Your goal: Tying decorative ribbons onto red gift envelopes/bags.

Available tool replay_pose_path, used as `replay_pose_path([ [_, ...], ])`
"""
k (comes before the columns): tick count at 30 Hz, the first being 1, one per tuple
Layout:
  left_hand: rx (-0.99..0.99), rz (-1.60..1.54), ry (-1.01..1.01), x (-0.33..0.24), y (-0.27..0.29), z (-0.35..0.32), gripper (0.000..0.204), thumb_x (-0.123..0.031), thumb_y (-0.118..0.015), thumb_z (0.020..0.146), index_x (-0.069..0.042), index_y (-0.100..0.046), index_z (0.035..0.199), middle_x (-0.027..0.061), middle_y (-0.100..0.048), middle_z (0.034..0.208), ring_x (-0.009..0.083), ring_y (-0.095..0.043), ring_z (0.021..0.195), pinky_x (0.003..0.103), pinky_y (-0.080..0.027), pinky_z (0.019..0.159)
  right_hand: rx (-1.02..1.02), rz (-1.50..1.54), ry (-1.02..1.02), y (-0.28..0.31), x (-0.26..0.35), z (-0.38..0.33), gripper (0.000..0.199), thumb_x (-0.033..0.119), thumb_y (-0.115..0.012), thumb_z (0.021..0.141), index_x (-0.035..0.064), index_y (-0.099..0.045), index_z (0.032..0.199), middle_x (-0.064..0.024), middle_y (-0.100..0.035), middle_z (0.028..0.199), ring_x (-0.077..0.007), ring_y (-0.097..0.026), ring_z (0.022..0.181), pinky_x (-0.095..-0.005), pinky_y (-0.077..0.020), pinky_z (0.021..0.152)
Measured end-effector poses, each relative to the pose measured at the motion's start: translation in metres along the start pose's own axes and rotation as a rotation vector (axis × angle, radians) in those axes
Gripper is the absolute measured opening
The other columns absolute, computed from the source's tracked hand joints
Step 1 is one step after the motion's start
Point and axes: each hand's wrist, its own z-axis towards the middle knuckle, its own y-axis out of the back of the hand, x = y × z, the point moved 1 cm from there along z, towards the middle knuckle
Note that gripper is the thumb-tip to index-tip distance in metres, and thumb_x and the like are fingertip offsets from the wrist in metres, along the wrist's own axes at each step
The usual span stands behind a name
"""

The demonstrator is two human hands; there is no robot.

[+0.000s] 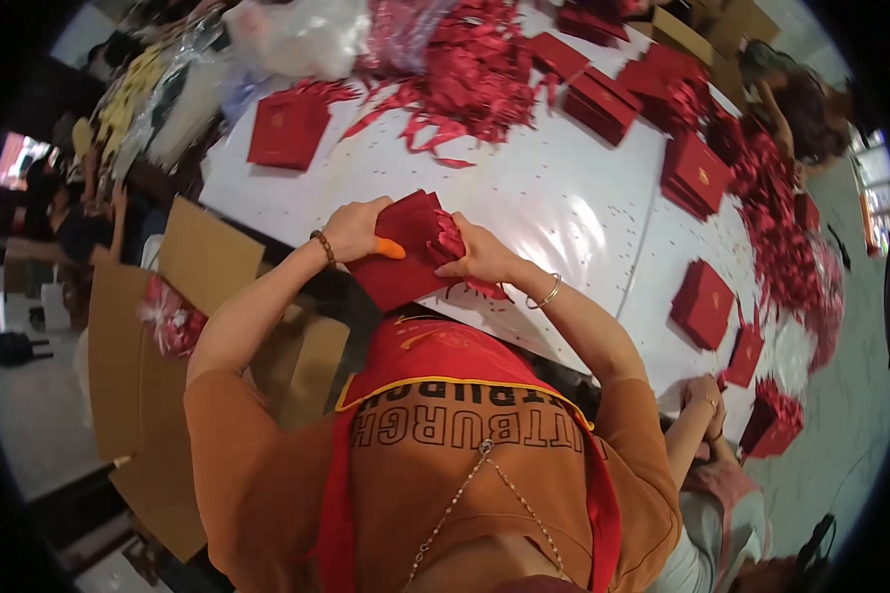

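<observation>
A bundle of flat dark-red gift bags (pixel 398 272) is held between my hands at the table's near edge. My left hand (pixel 359 231) grips the bundle's left side, its thumb, in an orange finger cover, pressed on the front. On the other side my right hand (pixel 480 251) closes around the bundle's edge and the red ribbon loops (pixel 448 237) bunched there. Part of the ribbon hangs below the right hand. The fingers behind the bundle are hidden.
Stacks of red bags (pixel 289 130) and a heap of red ribbons (pixel 473 84) lie on the white table (pixel 554 222). Clear plastic bags (pixel 302 35) are at the far left. An open cardboard box (pixel 133 361) stands left of me. At right, another person's hands (pixel 704 400) work beside the table.
</observation>
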Motion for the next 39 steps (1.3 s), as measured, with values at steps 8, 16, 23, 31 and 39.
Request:
replay_pose_path([
  [8,-0.207,-0.970,0.024,0.097,0.052,0.011,0.043,-0.014,-0.072,0.070,-0.002,-0.056,0.108,0.0070,-0.064,0.094,0.0175,-0.061,0.086,0.029,-0.050,0.074,-0.132,0.037,0.190,0.019,0.025,0.144,0.071,0.028,-0.078,0.063,0.0039,-0.044,0.120,-0.0156,-0.058,0.101,-0.0258,-0.056,0.093,-0.0338,-0.0435,0.083],
  [16,-0.169,-1.351,0.520,0.210,0.009,0.086,0.032,-0.010,-0.066,0.077,-0.001,-0.057,0.106,0.0128,-0.063,0.095,0.0227,-0.065,0.081,0.034,-0.055,0.070,-0.456,-0.179,0.004,-0.023,-0.016,0.164,0.059,0.025,-0.066,0.072,0.0000,-0.042,0.119,-0.0185,-0.052,0.111,-0.0336,-0.048,0.104,-0.0422,-0.0406,0.086],
  [23,-0.125,-1.396,0.388,0.200,0.020,0.118,0.044,-0.010,-0.074,0.068,0.002,-0.054,0.105,0.0153,-0.062,0.093,0.0247,-0.064,0.077,0.034,-0.054,0.067,-0.448,0.518,-0.169,-0.079,-0.024,0.179,0.064,0.003,-0.059,0.077,0.0022,-0.027,0.132,-0.0179,-0.044,0.124,-0.0247,-0.042,0.115,-0.0335,-0.0337,0.097],
  [31,-0.485,-0.663,0.347,0.240,0.016,0.128,0.081,-0.017,-0.076,0.068,0.001,-0.023,0.126,0.0182,-0.052,0.109,0.0239,-0.055,0.095,0.033,-0.048,0.080,-0.447,0.006,-0.329,-0.103,-0.017,0.195,0.088,0.017,-0.061,0.075,0.0101,-0.004,0.141,-0.0234,-0.027,0.137,-0.0361,-0.031,0.125,-0.0478,-0.0249,0.101],
  [39,-0.659,0.375,0.010,0.146,0.021,0.109,0.043,-0.013,-0.057,0.076,-0.017,-0.046,0.118,0.0118,-0.039,0.128,0.0336,-0.038,0.117,0.046,-0.037,0.090,-0.408,0.027,-0.499,-0.085,-0.005,0.180,0.084,0.024,-0.060,0.076,0.0257,-0.006,0.141,-0.0187,-0.019,0.141,-0.0433,-0.039,0.115,-0.0458,-0.0371,0.096],
])
